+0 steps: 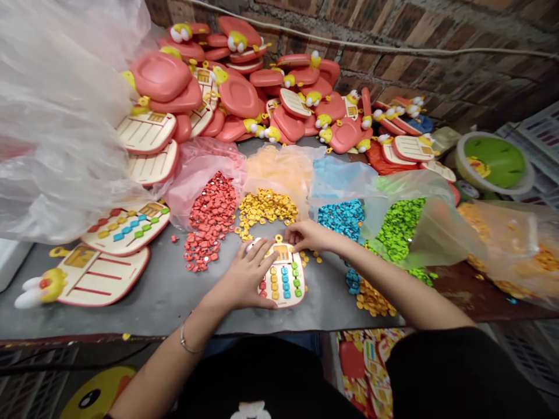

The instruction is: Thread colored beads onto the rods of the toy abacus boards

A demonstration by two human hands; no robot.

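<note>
A cream toy board (282,293) with a red edge lies on the grey table, bearing columns of red, yellow, blue and green beads. My left hand (244,276) grips its left side, fingers stretched over the upper part and thumb at the lower edge, covering some of the red column. At the board's upper right corner, my right hand (312,237) is closed in a pinch; whatever its fingertips hold is too small to make out. Behind the hands lie piles of red beads (212,209), yellow beads (267,206), blue beads (343,218) and green beads (399,227).
Bags around the beads line the table's middle. Many red-backed toy boards (238,93) are heaped against the brick wall (437,75). At left are a bare-slotted board (102,279) and large clear plastic (65,116). Orange beads (373,299) lie below my right forearm; a green-lidded tub (495,160) stands right.
</note>
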